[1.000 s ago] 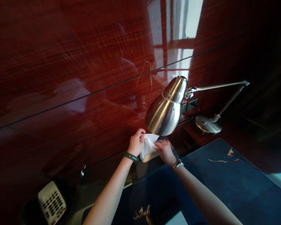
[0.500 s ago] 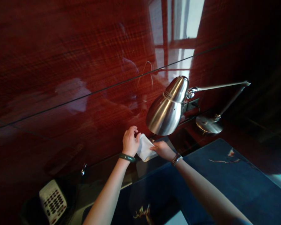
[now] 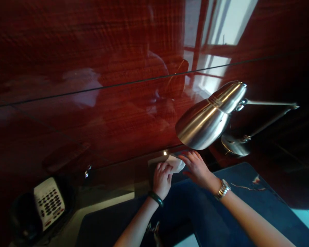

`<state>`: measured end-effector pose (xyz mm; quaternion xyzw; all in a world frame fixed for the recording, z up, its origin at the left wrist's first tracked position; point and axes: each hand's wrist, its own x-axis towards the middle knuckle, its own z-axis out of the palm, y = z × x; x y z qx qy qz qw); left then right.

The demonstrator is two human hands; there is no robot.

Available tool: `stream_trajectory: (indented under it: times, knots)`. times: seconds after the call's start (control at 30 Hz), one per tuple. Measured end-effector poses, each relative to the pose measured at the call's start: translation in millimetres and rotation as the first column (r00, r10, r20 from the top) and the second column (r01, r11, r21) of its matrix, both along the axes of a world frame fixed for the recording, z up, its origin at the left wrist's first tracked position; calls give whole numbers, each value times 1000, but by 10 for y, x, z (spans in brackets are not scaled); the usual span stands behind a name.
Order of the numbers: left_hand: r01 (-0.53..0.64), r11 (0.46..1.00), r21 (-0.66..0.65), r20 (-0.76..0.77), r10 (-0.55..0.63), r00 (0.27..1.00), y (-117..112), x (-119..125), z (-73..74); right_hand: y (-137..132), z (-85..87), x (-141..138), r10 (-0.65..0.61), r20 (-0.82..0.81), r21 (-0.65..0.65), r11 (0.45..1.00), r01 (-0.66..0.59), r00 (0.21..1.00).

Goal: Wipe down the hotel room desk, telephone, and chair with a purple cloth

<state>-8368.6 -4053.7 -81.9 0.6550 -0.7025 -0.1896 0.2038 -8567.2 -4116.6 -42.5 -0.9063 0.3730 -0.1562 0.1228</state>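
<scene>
My left hand (image 3: 162, 178) is curled, knuckles up, its fingertips pressing on a pale tissue (image 3: 177, 164) that lies low on the desk against the glossy red wood wall. A dark green bracelet circles that wrist. My right hand (image 3: 197, 167) hovers just right of the tissue with its fingers spread and holds nothing; a metal watch sits on its wrist. Both hands are under the brushed-steel lamp shade (image 3: 208, 118).
The lamp's arm (image 3: 270, 103) and round base (image 3: 235, 144) stand to the right. A dark blue desk mat (image 3: 247, 192) covers the desk. A telephone with a white keypad (image 3: 48, 202) sits at the lower left. The polished wall panel (image 3: 92, 68) reflects a window.
Both hands have dropped from holding the tissue up between them to the desk surface. The right hand has let go and spread open. The view has shifted closer and to the left.
</scene>
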Motion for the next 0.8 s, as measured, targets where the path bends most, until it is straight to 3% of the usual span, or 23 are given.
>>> stream_trajectory:
  times: [0.07, 0.13, 0.23, 0.33, 0.43, 0.5, 0.6, 0.7, 0.8]
  knots:
    - [18, 999, 30, -14, -18, 1000, 52, 10, -34, 11, -81, -11, 54, -27, -2, 999, -55, 998]
    - [24, 991, 135, -7, -23, 1000, 43, 9, -76, -23, -218, 48, 96, -111, 96, 992, -86, 989]
    - [-47, 962, 269, 50, 35, 998, -121, -8, -105, -113, -420, 135, -29, -163, 172, 983, 57, 986]
    - [-106, 957, 269, 31, 102, 994, -281, 7, -57, -118, -489, 57, -146, 2, 48, 988, 145, 989]
    - [-181, 958, 220, -97, 207, 974, -102, 198, 24, 104, -426, -118, -157, 203, -114, 977, 183, 966]
    - [-313, 939, 140, -198, 337, 921, 331, 479, 46, 395, -370, -150, -86, 275, -106, 987, 119, 958]
    - [-554, 828, 89, -261, 556, 789, 1482, 1023, 26, 991, -329, 79, 92, 333, 70, 990, -121, 939]
    - [-774, 618, 137, -126, 786, 606, 2961, 1423, -18, 1739, -313, 599, 244, 367, 316, 875, -367, 898]
    - [-933, 327, 153, -15, 944, 328, 4212, 1565, -144, 2570, -312, 1223, 396, 331, 524, 678, -515, 857]
